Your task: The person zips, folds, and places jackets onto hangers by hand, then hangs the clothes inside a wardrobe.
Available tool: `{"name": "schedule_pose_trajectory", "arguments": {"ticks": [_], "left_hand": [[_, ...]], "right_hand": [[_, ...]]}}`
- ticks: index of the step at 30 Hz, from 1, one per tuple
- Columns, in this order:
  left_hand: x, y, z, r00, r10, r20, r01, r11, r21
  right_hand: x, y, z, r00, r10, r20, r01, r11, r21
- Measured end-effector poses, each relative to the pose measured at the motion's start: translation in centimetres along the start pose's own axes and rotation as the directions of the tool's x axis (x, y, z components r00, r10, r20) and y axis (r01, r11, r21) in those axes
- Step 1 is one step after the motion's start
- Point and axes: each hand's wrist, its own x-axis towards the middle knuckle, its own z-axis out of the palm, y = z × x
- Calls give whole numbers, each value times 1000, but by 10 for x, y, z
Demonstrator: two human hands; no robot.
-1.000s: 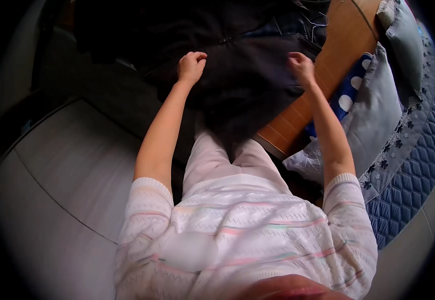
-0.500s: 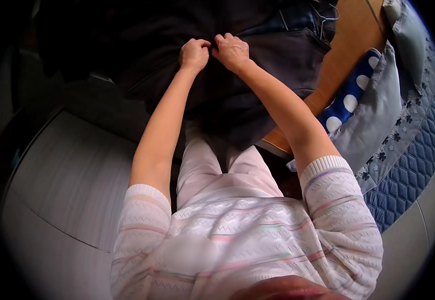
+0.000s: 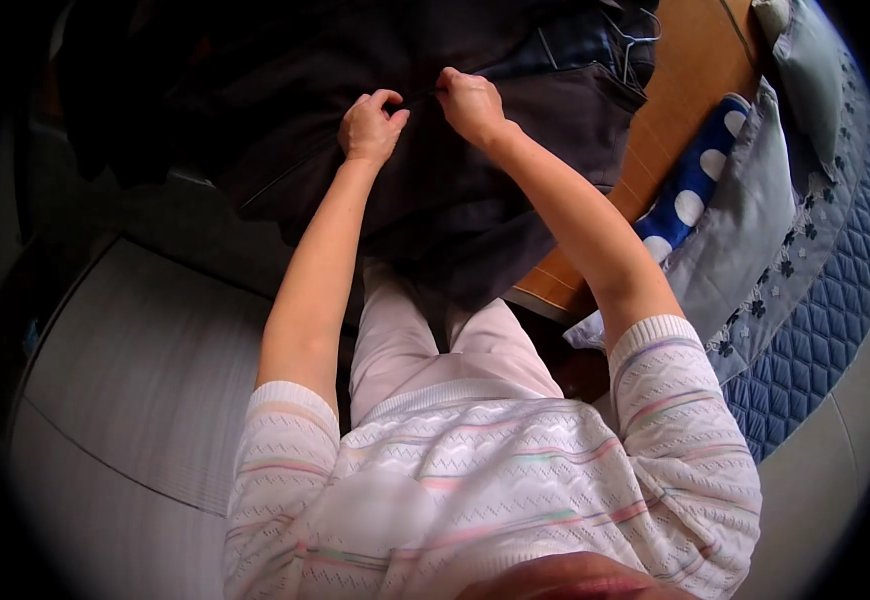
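Observation:
A dark brown-black jacket (image 3: 515, 170) lies spread in front of my legs, its folds hard to make out in the shade. My right hand (image 3: 470, 105) pinches the upper edge of an opening in it. Just to the left, my left hand (image 3: 373, 128) is curled on the same cloth, thumb and forefinger bent round a seam or edge line that runs between the hands. A thin wire hanger (image 3: 637, 42) shows at the jacket's right side, beside a bluish-black inner part (image 3: 575, 48). Whatever lies under the fingertips is hidden.
An orange-brown wooden surface (image 3: 690, 100) extends to the right under the jacket. Beyond it are a blue polka-dot cushion (image 3: 690, 207), grey pillows (image 3: 745, 200) and a quilted blue mat (image 3: 815, 350). A grey wood-grain panel (image 3: 145, 350) stands at lower left.
My hands have moved apart: the left one down and leftward, the right one slightly to the right. The jacket's edge between them looks drawn out straighter. The view has shifted a little.

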Motion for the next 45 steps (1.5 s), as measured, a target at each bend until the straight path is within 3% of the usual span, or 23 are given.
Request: {"name": "schedule_pose_trajectory", "arguments": {"ticks": [11,18,24,28,30,36,40,41,42,44,45], "left_hand": [[2,-1,-2,999,-45,-13,45,997,-55],[2,-3,-6,997,-76,-13,75,992,-100],[3,-9,-4,997,-78,-25,73,984,-162],[4,-12,-4,998,-66,-14,62,976,-206],[5,-14,-3,998,-54,-15,50,978,-203],[6,-13,-5,997,-72,-14,67,968,-243],[6,-18,-2,998,-66,-11,61,961,-270],[8,-19,-1,998,-68,-6,63,961,-271],[9,-20,0,997,-71,5,70,960,-271],[11,-21,-1,998,-58,-18,52,974,-223],[12,-21,-1,999,-45,-28,39,980,-196]], "right_hand": [[13,3,-19,983,-37,182,53,995,-86],[23,33,-48,980,-84,182,118,975,-186],[18,42,-86,981,-168,101,178,978,-106],[26,78,-91,996,-68,59,80,970,-229],[29,92,-96,999,-19,32,25,980,-198],[19,89,-141,993,-104,49,114,956,-269],[28,135,-161,999,27,-28,-37,908,-417],[30,152,-169,994,81,-75,-108,843,-527],[27,161,-181,989,83,-121,-126,900,-418],[31,177,-186,998,11,-58,-37,885,-464],[29,180,-189,990,117,-74,-132,958,-255]]}}
